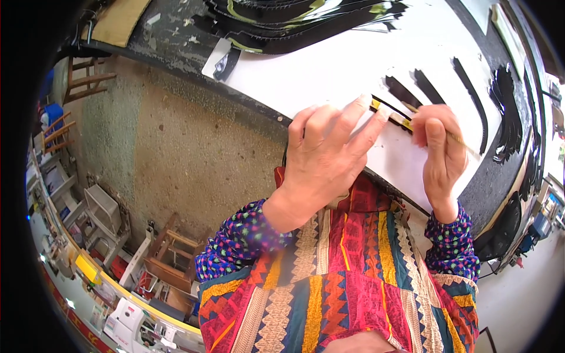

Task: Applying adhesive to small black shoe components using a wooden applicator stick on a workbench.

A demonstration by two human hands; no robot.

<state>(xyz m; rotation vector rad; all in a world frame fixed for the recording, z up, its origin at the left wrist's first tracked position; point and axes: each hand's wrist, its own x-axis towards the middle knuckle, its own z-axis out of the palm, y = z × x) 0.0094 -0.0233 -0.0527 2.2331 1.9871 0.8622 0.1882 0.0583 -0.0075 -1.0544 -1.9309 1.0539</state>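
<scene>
We see left hand (329,147) on a black-and-yellow strip (402,122), fingers spread, right hand (442,147) fingers pinching a thin stick (410,107).

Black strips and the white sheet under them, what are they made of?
The black strips look like leather or imitation leather, dark and fairly dull: they're thin and one lies curved, but I can't tell which. The white sheet may be paper or thin card, since it looks flat, smooth and plain.

The floor (182,147) is speckled and brown, with a greenish part toward the left. Wooden stools (88,79) stand near its left side. At the right edge, strong light (553,94) shows.
</scene>
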